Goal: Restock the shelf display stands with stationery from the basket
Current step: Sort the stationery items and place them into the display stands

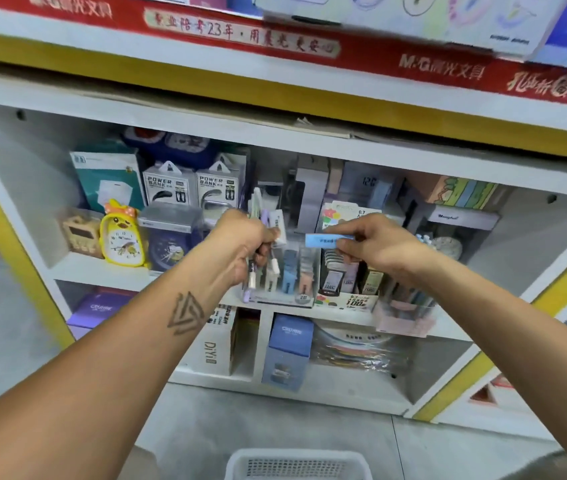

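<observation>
Pinching blue eraser (323,240), apparently, right hand (375,242).

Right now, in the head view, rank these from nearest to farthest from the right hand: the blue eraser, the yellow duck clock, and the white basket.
1. Blue eraser: pinched in the right hand itself.
2. Yellow duck clock: on the shelf, far to the left, beyond the left hand.
3. White basket: bottom edge of the view, on the floor.

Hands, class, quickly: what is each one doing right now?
Left hand: fingers curled round a bunch of pastel pens.
Right hand: fingers pinching a small light-blue rectangular eraser.
</observation>
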The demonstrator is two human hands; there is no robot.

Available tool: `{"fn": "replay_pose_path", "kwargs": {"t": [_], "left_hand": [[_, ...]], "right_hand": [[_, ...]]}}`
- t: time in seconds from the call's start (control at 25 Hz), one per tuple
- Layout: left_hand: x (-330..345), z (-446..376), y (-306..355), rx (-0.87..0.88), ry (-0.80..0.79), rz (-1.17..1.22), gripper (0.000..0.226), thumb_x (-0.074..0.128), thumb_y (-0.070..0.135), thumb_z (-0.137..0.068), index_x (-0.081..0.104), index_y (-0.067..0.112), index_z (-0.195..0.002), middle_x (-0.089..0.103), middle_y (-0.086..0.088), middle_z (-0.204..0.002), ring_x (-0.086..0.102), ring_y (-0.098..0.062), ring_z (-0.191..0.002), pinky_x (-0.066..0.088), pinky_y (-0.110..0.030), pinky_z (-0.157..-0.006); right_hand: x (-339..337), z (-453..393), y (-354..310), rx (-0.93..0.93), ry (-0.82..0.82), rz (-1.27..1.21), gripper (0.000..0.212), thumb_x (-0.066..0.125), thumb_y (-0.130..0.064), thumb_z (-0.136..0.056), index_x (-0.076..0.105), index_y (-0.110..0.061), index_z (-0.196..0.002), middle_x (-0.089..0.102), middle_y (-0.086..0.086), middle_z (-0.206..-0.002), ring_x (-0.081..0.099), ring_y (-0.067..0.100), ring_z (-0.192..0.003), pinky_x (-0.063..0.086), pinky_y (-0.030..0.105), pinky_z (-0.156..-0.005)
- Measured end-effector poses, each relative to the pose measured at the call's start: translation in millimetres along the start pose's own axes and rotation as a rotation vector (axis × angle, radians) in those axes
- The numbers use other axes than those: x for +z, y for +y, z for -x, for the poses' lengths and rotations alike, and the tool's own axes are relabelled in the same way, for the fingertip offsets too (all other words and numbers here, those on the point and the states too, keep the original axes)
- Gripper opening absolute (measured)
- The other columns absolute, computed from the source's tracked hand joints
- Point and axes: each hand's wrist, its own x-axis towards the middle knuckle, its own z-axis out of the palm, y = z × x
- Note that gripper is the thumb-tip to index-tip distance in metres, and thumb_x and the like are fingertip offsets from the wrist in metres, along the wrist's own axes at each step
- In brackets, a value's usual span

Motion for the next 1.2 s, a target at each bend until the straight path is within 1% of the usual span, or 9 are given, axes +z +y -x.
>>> {"fn": "replay_pose_path", "kwargs": {"t": [0.08,0.16,0.2,0.32,0.44,0.56,0.96,1.08,1.2], "left_hand": [[-11,-4,4,-0.013,0.033,0.031,0.018,0.062,-0.01,-0.088,0.05,0.0,-0.097,0.052,-0.006,-0.049,0.039,-0.011,-0.04,0.031,-0.021,-0.037],[-19,-6,6,-0.022,0.045,0.035,0.016,0.061,-0.01,-0.088,0.051,0.002,-0.086,0.05,-0.007,-0.051,0.037,-0.012,-0.042,0.029,-0.021,-0.04],[-22,-7,7,-0.018,0.053,0.03,0.017,0.061,-0.01,-0.088,0.051,0.002,-0.083,0.049,-0.009,-0.054,0.037,-0.013,-0.043,0.029,-0.022,-0.041],[-27,-8,9,-0.008,0.064,0.002,0.017,0.062,-0.01,-0.088,0.05,0.001,-0.081,0.047,-0.011,-0.058,0.036,-0.015,-0.046,0.029,-0.022,-0.042],[-30,-9,7,-0.036,0.05,-0.025,0.015,0.061,-0.01,-0.089,0.052,0.001,-0.084,0.047,-0.011,-0.059,0.037,-0.014,-0.045,0.029,-0.021,-0.041],[-29,-8,5,-0.057,0.03,-0.051,0.016,0.061,-0.01,-0.089,0.052,0.0,-0.08,0.046,-0.011,-0.059,0.036,-0.015,-0.045,0.028,-0.02,-0.041],[-27,-11,0,-0.074,0.019,-0.078,0.012,0.063,-0.008,-0.089,0.054,-0.001,-0.087,0.047,-0.009,-0.056,0.037,-0.014,-0.044,0.03,-0.021,-0.041],[-27,-10,-1,-0.078,0.003,-0.062,0.011,0.065,-0.007,-0.087,0.056,-0.003,-0.087,0.05,-0.009,-0.057,0.039,-0.013,-0.045,0.032,-0.02,-0.039],[-27,-8,-1,-0.073,-0.003,-0.035,0.022,0.067,-0.008,-0.086,0.056,-0.009,-0.105,0.054,-0.01,-0.059,0.042,-0.012,-0.043,0.034,-0.02,-0.038]], "right_hand": [[3,-19,-8,-0.032,-0.011,0.111,0.03,0.057,-0.006,-0.099,0.067,-0.023,-0.12,0.07,-0.004,-0.088,0.062,-0.007,-0.054,0.045,0.006,-0.053],[7,-38,-14,-0.071,0.05,0.299,0.018,0.062,-0.006,-0.095,0.064,-0.02,-0.106,0.069,0.003,-0.095,0.065,-0.006,-0.056,0.044,0.006,-0.049],[9,-46,-18,-0.105,0.098,0.376,0.014,0.066,-0.006,-0.093,0.066,-0.016,-0.101,0.07,0.006,-0.095,0.067,-0.002,-0.06,0.048,0.01,-0.052],[27,-67,-26,-0.238,0.142,0.524,0.016,0.067,-0.003,-0.09,0.075,-0.008,-0.103,0.072,0.012,-0.099,0.07,0.022,-0.086,0.055,0.029,-0.083],[46,-81,-24,-0.311,0.085,0.713,0.021,0.06,-0.001,-0.09,0.072,-0.009,-0.105,0.069,0.016,-0.1,0.064,0.034,-0.094,0.049,0.032,-0.078],[59,-85,-18,-0.27,0.033,0.864,0.021,0.063,-0.004,-0.089,0.065,-0.015,-0.107,0.065,0.013,-0.102,0.063,0.034,-0.092,0.051,0.036,-0.075],[70,-97,-17,-0.226,-0.034,0.812,0.017,0.071,-0.006,-0.085,0.069,-0.021,-0.094,0.068,0.003,-0.102,0.063,0.026,-0.091,0.046,0.03,-0.07],[76,-95,-10,-0.191,-0.058,0.856,0.019,0.065,-0.014,-0.091,0.072,-0.02,-0.108,0.069,0.006,-0.114,0.063,0.028,-0.104,0.053,0.036,-0.087],[71,-90,-15,-0.135,-0.082,0.721,0.029,0.057,-0.014,-0.096,0.069,-0.02,-0.122,0.065,0.003,-0.127,0.06,0.023,-0.114,0.049,0.032,-0.097]]}}
